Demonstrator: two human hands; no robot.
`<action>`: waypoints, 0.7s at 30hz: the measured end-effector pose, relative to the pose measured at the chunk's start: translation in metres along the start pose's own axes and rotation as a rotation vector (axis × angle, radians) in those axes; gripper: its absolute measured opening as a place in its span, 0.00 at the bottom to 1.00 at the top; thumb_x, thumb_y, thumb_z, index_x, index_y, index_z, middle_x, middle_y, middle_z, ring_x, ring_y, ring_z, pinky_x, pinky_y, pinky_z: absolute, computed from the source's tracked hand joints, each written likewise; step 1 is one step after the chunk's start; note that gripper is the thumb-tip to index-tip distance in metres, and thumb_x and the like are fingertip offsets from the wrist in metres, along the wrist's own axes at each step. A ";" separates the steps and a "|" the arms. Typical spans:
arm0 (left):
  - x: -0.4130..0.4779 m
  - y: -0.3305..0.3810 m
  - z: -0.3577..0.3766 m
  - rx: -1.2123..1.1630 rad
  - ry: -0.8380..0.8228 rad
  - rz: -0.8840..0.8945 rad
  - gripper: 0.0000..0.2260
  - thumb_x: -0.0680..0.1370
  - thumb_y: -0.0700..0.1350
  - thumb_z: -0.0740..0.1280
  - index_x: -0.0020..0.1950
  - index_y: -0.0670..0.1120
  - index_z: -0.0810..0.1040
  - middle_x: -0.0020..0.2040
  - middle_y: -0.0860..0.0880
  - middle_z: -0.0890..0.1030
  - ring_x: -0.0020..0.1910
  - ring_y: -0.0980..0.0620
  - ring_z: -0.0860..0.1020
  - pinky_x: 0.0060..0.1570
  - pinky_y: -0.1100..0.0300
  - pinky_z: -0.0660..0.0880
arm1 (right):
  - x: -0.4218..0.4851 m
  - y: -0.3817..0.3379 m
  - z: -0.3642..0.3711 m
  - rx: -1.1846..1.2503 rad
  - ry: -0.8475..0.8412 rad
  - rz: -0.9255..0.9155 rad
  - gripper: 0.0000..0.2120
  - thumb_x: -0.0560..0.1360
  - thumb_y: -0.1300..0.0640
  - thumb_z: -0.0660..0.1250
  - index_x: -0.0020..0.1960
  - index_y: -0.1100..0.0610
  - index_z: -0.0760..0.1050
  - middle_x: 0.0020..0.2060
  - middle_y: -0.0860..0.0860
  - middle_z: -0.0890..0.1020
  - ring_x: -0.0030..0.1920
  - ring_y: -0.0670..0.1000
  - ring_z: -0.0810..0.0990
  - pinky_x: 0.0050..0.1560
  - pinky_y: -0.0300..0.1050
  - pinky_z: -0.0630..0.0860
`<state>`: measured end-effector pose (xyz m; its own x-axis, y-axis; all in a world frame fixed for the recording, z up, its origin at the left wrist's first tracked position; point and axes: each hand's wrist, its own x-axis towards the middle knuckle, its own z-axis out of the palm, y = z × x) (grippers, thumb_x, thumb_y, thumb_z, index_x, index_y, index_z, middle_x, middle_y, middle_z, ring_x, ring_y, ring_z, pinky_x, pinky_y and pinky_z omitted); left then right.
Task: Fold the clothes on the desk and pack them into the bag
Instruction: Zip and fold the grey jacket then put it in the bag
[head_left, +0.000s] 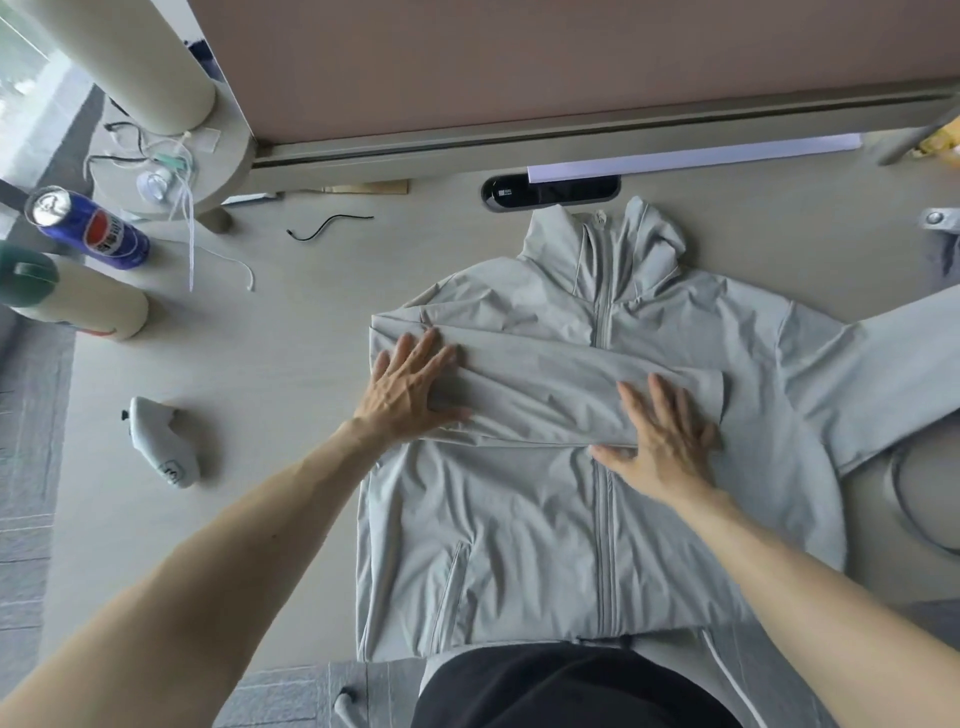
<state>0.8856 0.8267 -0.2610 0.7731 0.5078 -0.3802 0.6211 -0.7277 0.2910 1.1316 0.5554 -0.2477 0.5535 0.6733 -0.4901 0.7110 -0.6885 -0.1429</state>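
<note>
Lying flat, grey jacket (519, 525) (perhaps zipped).

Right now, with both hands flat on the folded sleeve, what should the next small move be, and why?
Probably the right hand should lift and reach for the outstretched sleeve, to fold it across the jacket. The folded sleeve already lies flat across the chest under both hands, left hand at its crease; the other spreads out over the desk.
</note>
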 end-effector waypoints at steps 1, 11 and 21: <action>0.000 0.001 0.007 0.014 -0.021 -0.031 0.51 0.63 0.82 0.50 0.81 0.59 0.48 0.83 0.52 0.46 0.81 0.41 0.46 0.76 0.36 0.49 | -0.001 -0.001 0.005 -0.017 -0.020 0.009 0.50 0.63 0.20 0.53 0.79 0.38 0.43 0.80 0.47 0.41 0.78 0.58 0.41 0.70 0.74 0.52; 0.037 -0.024 -0.011 0.025 0.014 -0.125 0.55 0.60 0.82 0.60 0.80 0.64 0.42 0.82 0.56 0.44 0.81 0.41 0.42 0.76 0.36 0.46 | 0.044 -0.020 -0.015 -0.012 -0.127 0.020 0.53 0.63 0.20 0.60 0.76 0.35 0.33 0.77 0.45 0.31 0.77 0.58 0.32 0.69 0.77 0.44; 0.040 0.029 -0.038 0.086 -0.043 -0.124 0.52 0.68 0.68 0.73 0.82 0.56 0.46 0.82 0.49 0.40 0.81 0.43 0.43 0.76 0.37 0.40 | 0.046 -0.016 -0.024 -0.025 -0.081 -0.040 0.51 0.67 0.23 0.61 0.79 0.40 0.39 0.79 0.50 0.35 0.78 0.59 0.35 0.71 0.73 0.45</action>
<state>0.9399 0.8435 -0.2340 0.6835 0.5777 -0.4461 0.6971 -0.6980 0.1641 1.1563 0.6035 -0.2474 0.4882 0.6753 -0.5528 0.7430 -0.6539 -0.1427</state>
